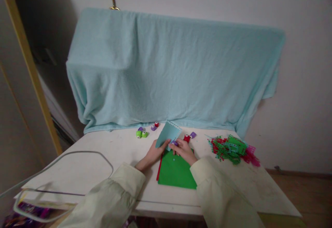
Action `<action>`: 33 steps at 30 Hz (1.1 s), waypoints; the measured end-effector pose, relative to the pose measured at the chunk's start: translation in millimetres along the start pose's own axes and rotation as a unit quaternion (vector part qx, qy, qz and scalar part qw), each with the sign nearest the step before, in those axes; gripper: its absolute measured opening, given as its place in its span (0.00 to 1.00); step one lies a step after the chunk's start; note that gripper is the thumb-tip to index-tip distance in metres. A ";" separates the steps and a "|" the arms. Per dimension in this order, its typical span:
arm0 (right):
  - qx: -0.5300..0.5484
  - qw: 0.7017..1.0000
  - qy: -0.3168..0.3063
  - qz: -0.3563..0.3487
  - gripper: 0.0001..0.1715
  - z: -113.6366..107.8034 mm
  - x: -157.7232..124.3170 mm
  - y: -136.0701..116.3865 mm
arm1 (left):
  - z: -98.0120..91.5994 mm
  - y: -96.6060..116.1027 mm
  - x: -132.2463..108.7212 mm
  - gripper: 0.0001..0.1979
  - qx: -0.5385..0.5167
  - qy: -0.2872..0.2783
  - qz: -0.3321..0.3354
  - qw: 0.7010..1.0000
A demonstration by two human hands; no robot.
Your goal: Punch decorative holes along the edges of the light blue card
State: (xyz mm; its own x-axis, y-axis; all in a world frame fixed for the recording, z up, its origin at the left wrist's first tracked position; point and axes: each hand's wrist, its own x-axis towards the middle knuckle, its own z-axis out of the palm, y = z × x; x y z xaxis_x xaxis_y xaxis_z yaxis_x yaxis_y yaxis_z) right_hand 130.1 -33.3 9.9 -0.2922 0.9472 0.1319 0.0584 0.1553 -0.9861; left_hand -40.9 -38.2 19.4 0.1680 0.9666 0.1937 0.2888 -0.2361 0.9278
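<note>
My left hand [157,150] grips a light blue sheet of paper [168,134] by its lower edge, thumb on top. The sheet's far edge has a row of punched holes. In my right hand [183,150] is a small purple craft punch [174,143], pinched at the sheet's right edge. Whether the paper sits inside the punch's slot is too small to tell. Below both hands lies a green sheet [177,172], with a red sheet [158,168] showing along its left side. Just beyond my right hand are a red punch [186,138] and another purple punch [193,135].
Green punches [141,134] and a red one [156,124] lie at the back left. A pile of punched paper strips [229,148] sits on the right of the white table [124,143]. Behind hangs a pale blue cloth [181,72]. A grey cable [85,151] loops across the left side.
</note>
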 end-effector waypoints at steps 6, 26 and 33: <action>0.002 1.000 -0.001 -0.010 0.24 -0.1 -1.3 -4.2 | 1.2 2.3 -0.8 0.24 -0.005 -0.003 -0.013 1.000; -0.016 1.000 0.003 -0.010 0.22 -1.5 -1.1 -0.8 | 1.5 -0.5 -0.5 0.24 -0.018 -0.007 0.000 1.000; -0.013 1.000 0.003 -0.015 0.20 -1.8 -1.1 0.2 | 1.3 -1.8 -0.5 0.23 -0.014 0.000 0.003 1.000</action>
State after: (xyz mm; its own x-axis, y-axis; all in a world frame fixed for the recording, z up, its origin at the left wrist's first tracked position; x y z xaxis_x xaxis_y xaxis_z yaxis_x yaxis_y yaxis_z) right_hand 132.2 -33.9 9.8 -0.2889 0.9435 0.1622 0.0741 0.1910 -0.9788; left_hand -40.3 -38.5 17.2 0.1708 0.9648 0.1999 0.2608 -0.2399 0.9351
